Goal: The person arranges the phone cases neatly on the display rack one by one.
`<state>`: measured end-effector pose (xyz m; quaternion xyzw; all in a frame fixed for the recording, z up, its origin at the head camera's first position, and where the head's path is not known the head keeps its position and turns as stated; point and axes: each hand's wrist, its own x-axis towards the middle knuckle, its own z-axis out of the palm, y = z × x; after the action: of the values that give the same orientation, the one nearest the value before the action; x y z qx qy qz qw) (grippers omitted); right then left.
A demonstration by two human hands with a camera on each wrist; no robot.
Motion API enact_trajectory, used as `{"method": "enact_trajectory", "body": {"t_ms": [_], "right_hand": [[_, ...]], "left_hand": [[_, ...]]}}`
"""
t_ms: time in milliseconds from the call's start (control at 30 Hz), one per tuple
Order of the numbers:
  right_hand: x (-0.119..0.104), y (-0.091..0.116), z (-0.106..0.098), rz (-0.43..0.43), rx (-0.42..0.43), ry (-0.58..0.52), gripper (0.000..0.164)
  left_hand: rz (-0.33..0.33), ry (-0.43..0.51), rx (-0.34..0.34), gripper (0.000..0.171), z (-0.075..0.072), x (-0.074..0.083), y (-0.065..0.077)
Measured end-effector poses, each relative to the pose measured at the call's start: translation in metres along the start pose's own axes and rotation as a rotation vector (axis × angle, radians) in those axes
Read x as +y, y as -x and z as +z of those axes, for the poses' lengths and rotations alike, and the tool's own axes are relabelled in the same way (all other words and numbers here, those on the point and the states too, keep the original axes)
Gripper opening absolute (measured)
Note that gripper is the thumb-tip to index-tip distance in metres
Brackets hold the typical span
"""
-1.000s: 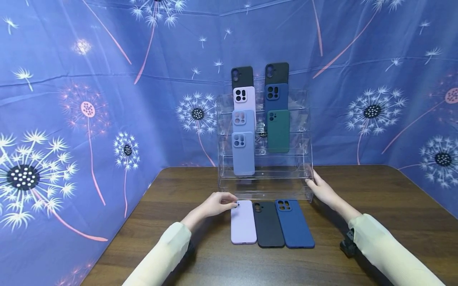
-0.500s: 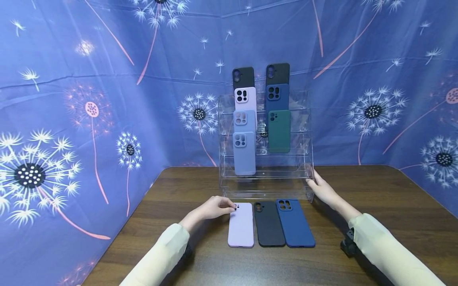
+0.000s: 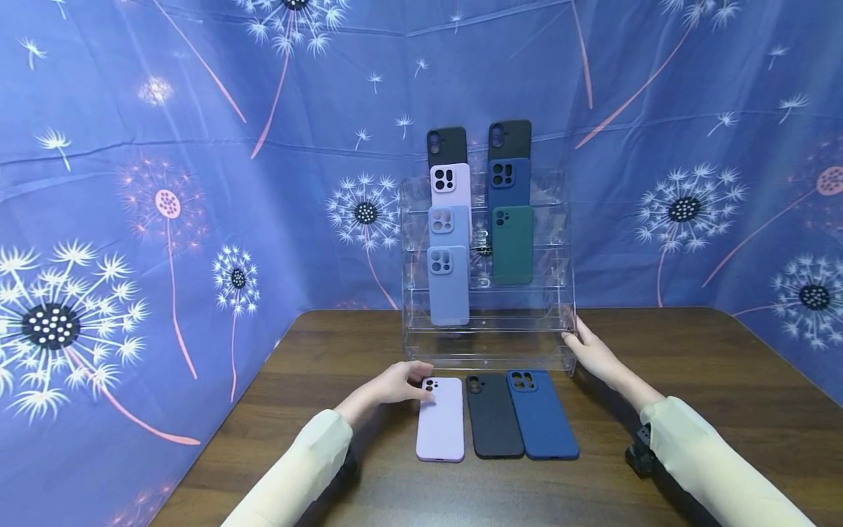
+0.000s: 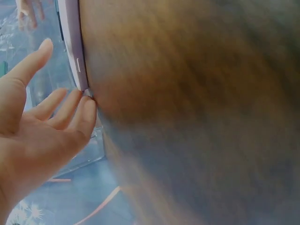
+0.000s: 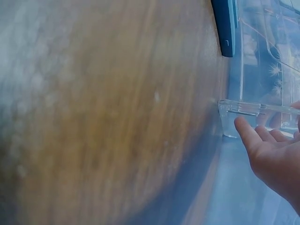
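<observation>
A lilac phone case (image 3: 440,424) lies back-up on the table, leftmost of three. At its upper left corner is my left hand (image 3: 400,384), thumb over the camera-hole end. In the left wrist view, the fingertips (image 4: 89,105) touch the end of the case and the thumb is raised apart. Beside it lie a black phone case (image 3: 495,421) and a dark blue phone case (image 3: 546,421). My right hand (image 3: 593,351) rests against the right side of the clear tiered display stand (image 3: 514,340), its fingers along the side panel in the right wrist view.
Phone cases stand in two columns on the rack: light blue (image 3: 449,296), lilac (image 3: 461,183) and black (image 3: 454,143) ones at left, green (image 3: 514,249), dark blue (image 3: 519,187) and black (image 3: 519,135) at right. A blue dandelion-print cloth (image 3: 296,183) hangs behind the wooden table (image 3: 329,344).
The lilac case on the table has slid slightly left and toward me, away from the black case. My left hand moved a little with it, and its thumb has lowered. My right hand stays put.
</observation>
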<state>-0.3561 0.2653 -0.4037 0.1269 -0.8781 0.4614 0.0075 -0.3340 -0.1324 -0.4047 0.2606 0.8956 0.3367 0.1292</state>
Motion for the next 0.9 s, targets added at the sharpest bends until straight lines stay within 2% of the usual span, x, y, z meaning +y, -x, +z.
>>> {"method": "enact_trajectory", "body": {"t_ms": [67,167,433,767,833,900], "right_hand": [[0.0001,-0.0003,0.0004,-0.003,0.002,-0.004,0.064],[0.0001,-0.0008,0.0004,0.003,0.000,-0.001,0.064],[0.0004,-0.0003,0.0012,0.016,0.013,0.017,0.064],[-0.0002,0.0006,0.0009,0.009,0.018,0.010,0.064],[-0.0002,0.0011,0.0011,0.001,0.016,0.004,0.064],[-0.0004,0.0020,0.0012,-0.002,0.017,0.002,0.064]], "left_hand": [[-0.039,0.051,-0.012,0.061,0.0002,-0.0005,0.0004],[-0.086,0.079,-0.025,0.066,0.0016,-0.0012,0.0017],[-0.181,-0.045,-0.058,0.074,0.0058,0.0056,0.0049],[-0.154,-0.061,-0.025,0.053,0.0093,0.0073,0.0018],[-0.156,-0.041,-0.030,0.052,0.0091,0.0071,0.0021],[-0.151,0.028,-0.039,0.053,0.0087,0.0061,0.0023]]}}
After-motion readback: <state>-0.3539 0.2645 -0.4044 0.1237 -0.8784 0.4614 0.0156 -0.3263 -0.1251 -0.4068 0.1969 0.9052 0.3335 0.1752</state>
